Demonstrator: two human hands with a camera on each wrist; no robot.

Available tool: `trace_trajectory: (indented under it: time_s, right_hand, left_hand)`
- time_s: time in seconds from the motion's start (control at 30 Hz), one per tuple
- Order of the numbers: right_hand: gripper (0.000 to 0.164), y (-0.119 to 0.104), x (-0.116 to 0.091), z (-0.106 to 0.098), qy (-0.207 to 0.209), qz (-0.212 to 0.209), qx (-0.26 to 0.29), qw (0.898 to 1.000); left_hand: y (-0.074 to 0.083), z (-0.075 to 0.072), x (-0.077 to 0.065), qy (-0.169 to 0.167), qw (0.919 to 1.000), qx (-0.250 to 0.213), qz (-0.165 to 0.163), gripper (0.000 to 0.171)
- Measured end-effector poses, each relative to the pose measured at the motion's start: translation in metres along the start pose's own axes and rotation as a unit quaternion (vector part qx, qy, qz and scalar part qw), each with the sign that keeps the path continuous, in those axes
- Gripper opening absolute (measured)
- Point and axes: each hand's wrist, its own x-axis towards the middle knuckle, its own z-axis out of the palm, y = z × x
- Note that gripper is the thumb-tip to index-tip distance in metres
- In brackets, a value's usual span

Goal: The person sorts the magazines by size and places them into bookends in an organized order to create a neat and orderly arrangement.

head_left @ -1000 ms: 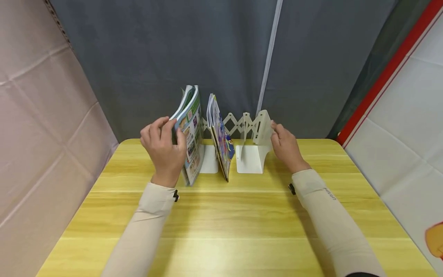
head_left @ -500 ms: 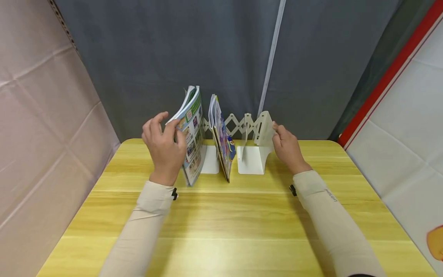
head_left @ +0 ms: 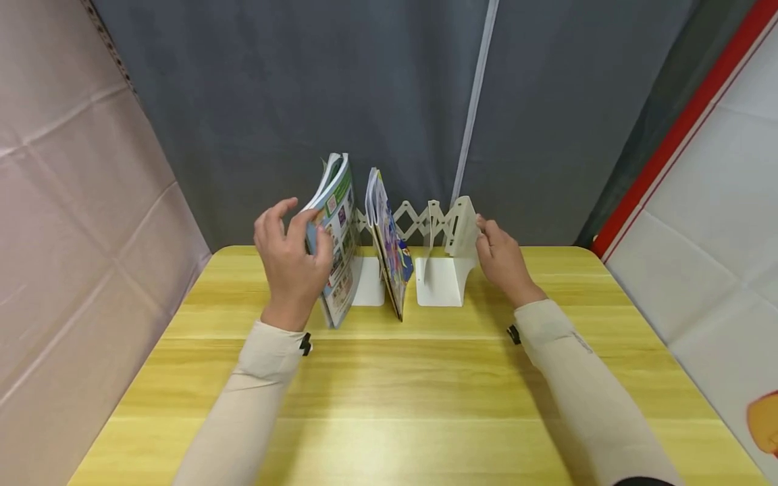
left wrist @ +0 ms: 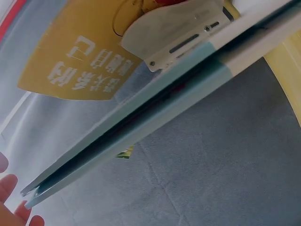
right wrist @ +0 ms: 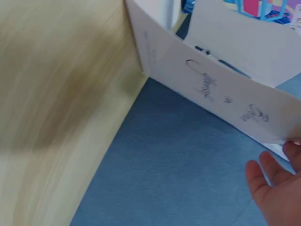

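Two magazines (head_left: 342,236) lean upright side by side at the left of an expandable white bookend (head_left: 439,280). My left hand (head_left: 293,260) holds their upper near corner, thumb on the right face. In the left wrist view the spines of these magazines (left wrist: 136,113) run diagonally, with my fingers (left wrist: 7,186) at their lower-left end. Thinner books (head_left: 389,243) stand tilted in the middle section. My right hand (head_left: 503,262) grips the bookend's outer right panel (head_left: 467,229). In the right wrist view that panel (right wrist: 216,94) bears script lettering, and my fingertips (right wrist: 256,179) are at its edge.
The bookend's zigzag lattice (head_left: 406,219) spans behind the books, near the far edge of the wooden table (head_left: 389,405). A grey curtain (head_left: 304,81) hangs behind, with pale sheeting (head_left: 79,202) at the left and a white, red-bordered panel (head_left: 711,223) at the right.
My left hand shifts slightly right, its thumb farther over the magazine's face. The right hand stays at the end panel, and the books and bookend hold their places.
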Motion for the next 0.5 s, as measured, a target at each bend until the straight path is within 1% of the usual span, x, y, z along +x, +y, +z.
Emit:
trace_trajectory:
  time_s: [0.13, 0.27, 0.37, 0.5]
  right_hand:
    - [0.040, -0.005, -0.006, -0.007, -0.024, -0.002, -0.028, 0.999]
    - [0.047, -0.016, -0.019, -0.016, -0.035, -0.015, -0.057, 0.998]
    - [0.048, -0.028, -0.034, -0.021, -0.029, -0.029, -0.062, 0.997]
    - [0.047, -0.044, -0.053, -0.020, -0.023, -0.054, -0.064, 0.996]
  left_hand:
    - [0.001, -0.008, -0.009, -0.008, 0.9997, -0.020, 0.011, 0.021]
    - [-0.001, -0.022, -0.023, -0.027, 0.9983, -0.034, 0.039, 0.021]
    - [-0.006, -0.035, -0.035, -0.037, 0.9967, -0.038, 0.062, 0.023]
    - [-0.019, -0.049, -0.051, -0.059, 0.9945, -0.021, 0.084, 0.026]
